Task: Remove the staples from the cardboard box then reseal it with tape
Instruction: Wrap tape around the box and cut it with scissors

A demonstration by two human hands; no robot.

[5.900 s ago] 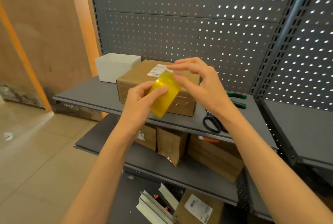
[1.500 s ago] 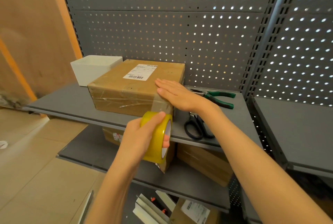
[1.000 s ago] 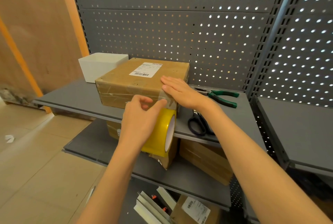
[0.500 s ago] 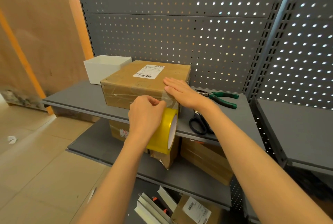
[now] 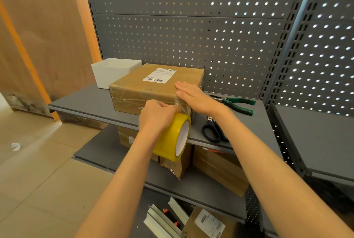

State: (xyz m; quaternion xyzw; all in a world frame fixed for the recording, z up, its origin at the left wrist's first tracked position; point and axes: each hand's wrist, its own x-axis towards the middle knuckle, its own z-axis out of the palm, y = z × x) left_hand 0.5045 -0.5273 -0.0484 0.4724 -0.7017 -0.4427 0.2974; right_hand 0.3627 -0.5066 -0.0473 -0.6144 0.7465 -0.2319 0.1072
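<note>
Brown corrugated cardboard box [image 5: 153, 86], the landmark here: it sits on the grey shelf [image 5: 92, 101], a white barcode label [image 5: 160, 75] on its top, glossy clear tape across its front face. Left of it stands a white bin [image 5: 113, 71]. At its front right corner your left hand [image 5: 155, 117] curls its fingers round the yellow tape roll [image 5: 172, 138]. Your right hand [image 5: 193, 96] lies flat on the top right edge, fingers straight and together. Right of the box lie black scissors [image 5: 212, 130] and green-handled pliers [image 5: 235, 103].
</note>
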